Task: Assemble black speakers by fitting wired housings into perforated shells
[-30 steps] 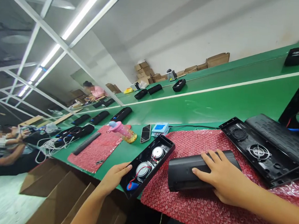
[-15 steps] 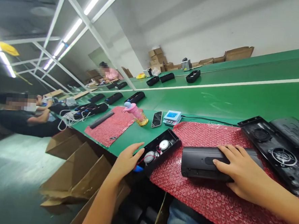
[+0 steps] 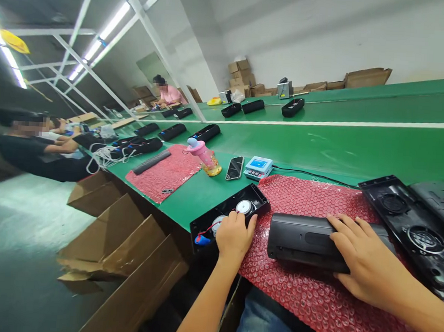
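Observation:
My right hand (image 3: 362,262) lies flat, fingers spread, on top of a black speaker body (image 3: 303,241) that rests on a red bubble-wrap mat (image 3: 310,201). My left hand (image 3: 234,237) reaches into an open black speaker shell (image 3: 207,225) at the mat's left edge. Its fingers rest on the shell's inner parts, beside a round silver speaker driver (image 3: 246,207) with red wires. A blue part (image 3: 199,240) sits at the shell's near end. I cannot make out whether the left fingers hold anything.
Black grille panels (image 3: 410,222) lie at the right. A small blue-screened meter (image 3: 258,167), a phone (image 3: 235,167) and a pink bottle (image 3: 203,157) stand on the green bench (image 3: 339,148). Cardboard boxes (image 3: 126,260) sit on the floor at left. Other people work further along the bench.
My left hand moved from the shell's outer left edge onto its inside. The view swung down and right; my right hand stayed on the speaker body.

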Motion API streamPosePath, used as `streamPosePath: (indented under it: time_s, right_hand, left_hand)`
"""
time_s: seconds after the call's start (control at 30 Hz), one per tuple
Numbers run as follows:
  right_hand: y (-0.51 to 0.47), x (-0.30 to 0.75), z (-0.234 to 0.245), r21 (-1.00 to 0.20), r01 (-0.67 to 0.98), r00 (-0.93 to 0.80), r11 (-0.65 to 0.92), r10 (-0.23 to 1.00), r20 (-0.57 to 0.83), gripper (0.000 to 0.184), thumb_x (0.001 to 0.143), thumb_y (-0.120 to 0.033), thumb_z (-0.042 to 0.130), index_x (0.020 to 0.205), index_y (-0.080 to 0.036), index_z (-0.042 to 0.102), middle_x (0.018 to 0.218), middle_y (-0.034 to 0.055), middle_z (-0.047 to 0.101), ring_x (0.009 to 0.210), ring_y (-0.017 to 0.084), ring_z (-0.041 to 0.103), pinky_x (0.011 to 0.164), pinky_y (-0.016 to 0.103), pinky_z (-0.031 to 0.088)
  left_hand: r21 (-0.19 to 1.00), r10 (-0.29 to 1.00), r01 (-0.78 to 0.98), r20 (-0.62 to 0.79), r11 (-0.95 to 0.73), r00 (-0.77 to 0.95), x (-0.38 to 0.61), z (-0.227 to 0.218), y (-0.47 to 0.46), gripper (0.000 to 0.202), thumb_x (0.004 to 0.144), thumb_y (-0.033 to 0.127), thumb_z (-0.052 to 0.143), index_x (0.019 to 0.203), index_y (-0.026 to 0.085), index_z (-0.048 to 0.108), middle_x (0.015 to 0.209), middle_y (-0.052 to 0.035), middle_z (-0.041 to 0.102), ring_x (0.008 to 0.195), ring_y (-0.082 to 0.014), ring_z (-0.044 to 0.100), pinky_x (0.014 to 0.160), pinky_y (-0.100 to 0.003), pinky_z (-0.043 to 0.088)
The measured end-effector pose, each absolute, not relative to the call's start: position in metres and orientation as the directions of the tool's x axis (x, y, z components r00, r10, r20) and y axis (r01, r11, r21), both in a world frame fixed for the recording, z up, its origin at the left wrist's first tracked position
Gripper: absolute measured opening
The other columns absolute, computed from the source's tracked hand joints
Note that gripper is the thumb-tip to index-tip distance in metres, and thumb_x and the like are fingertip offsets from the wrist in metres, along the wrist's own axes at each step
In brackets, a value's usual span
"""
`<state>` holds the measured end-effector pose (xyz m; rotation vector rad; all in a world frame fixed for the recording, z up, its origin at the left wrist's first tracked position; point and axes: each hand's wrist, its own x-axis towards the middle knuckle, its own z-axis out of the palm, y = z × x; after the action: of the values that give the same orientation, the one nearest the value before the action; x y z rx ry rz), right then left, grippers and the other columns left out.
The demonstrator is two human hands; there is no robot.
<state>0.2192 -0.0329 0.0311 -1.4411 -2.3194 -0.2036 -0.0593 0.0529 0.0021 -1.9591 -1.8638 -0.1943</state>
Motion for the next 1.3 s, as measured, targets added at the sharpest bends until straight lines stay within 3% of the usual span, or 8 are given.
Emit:
streamPosePath:
  time_s: [0.23, 0.43, 0.57, 0.9, 1.13, 1.3]
  right_hand:
    - [-0.032, 0.222, 0.033, -0.097, 0.867, -0.408, 0.489, 0.808, 0.424, 0.068, 0.042, -0.031, 0.088, 0.101, -0.018, 0.059, 0.129, 0.0163, 0.052, 0.115, 0.038, 0.048, 0.093, 0.056, 0.04]
    - [-0.036, 0.221, 0.033, -0.081, 0.859, -0.422, 0.506, 0.787, 0.45, 0.064, 0.044, -0.03, 0.087, 0.1, -0.019, 0.06, 0.126, 0.019, 0.052, 0.114, 0.041, 0.048, 0.091, 0.059, 0.039]
    - [-0.034, 0.22, 0.037, -0.089, 0.85, -0.428, 0.519, 0.78, 0.457, 0.062, 0.043, -0.029, 0.088, 0.097, -0.019, 0.061, 0.124, 0.0199, 0.054, 0.111, 0.041, 0.05, 0.088, 0.059, 0.041]
    - [-0.03, 0.223, 0.041, -0.117, 0.861, -0.397, 0.495, 0.798, 0.453, 0.067, 0.036, -0.034, 0.089, 0.097, -0.02, 0.063, 0.123, 0.016, 0.057, 0.106, 0.039, 0.054, 0.085, 0.055, 0.046]
    - [-0.034, 0.225, 0.036, -0.17, 0.861, -0.371, 0.479, 0.821, 0.433, 0.041, 0.046, -0.021, 0.083, 0.08, -0.015, 0.061, 0.125, 0.0164, 0.055, 0.117, 0.036, 0.049, 0.097, 0.051, 0.04]
    - [-0.031, 0.225, 0.037, -0.195, 0.848, -0.365, 0.493, 0.809, 0.461, 0.05, 0.042, -0.025, 0.086, 0.084, -0.016, 0.061, 0.127, 0.0155, 0.054, 0.115, 0.036, 0.05, 0.095, 0.05, 0.04]
  left_hand:
    - [-0.176, 0.852, 0.981, 0.523, 0.075, 0.028, -0.063, -0.002, 0.063, 0.047, 0.086, 0.055, 0.044, 0.067, 0.017, 0.063, 0.071, -0.0064, 0.062, 0.072, -0.023, 0.054, 0.053, -0.03, 0.024]
    - [-0.299, 0.796, 0.954, 0.583, 0.025, 0.162, -0.067, -0.012, 0.062, 0.052, 0.085, 0.059, 0.042, 0.06, 0.017, 0.059, 0.062, -0.0056, 0.058, 0.064, -0.0206, 0.051, 0.051, -0.03, 0.016]
    - [-0.316, 0.787, 0.949, 0.589, 0.012, 0.186, -0.067, -0.012, 0.064, 0.057, 0.081, 0.067, 0.043, 0.057, 0.017, 0.056, 0.059, -0.0053, 0.057, 0.061, -0.0201, 0.051, 0.05, -0.03, 0.014]
    - [-0.269, 0.85, 0.963, 0.507, 0.001, 0.141, -0.069, -0.007, 0.065, 0.057, 0.082, 0.066, 0.042, 0.057, 0.017, 0.06, 0.058, -0.0063, 0.058, 0.062, -0.0203, 0.052, 0.051, -0.03, 0.015]
    - [-0.216, 0.887, 0.976, 0.456, 0.024, 0.079, -0.064, -0.006, 0.061, 0.058, 0.083, 0.066, 0.039, 0.063, 0.016, 0.062, 0.065, -0.0087, 0.061, 0.066, -0.022, 0.052, 0.051, -0.03, 0.015]
    - [-0.182, 0.905, 0.983, 0.422, 0.029, 0.051, -0.067, -0.005, 0.065, 0.059, 0.082, 0.067, 0.041, 0.058, 0.017, 0.062, 0.061, -0.0083, 0.06, 0.064, -0.0212, 0.053, 0.051, -0.03, 0.015]
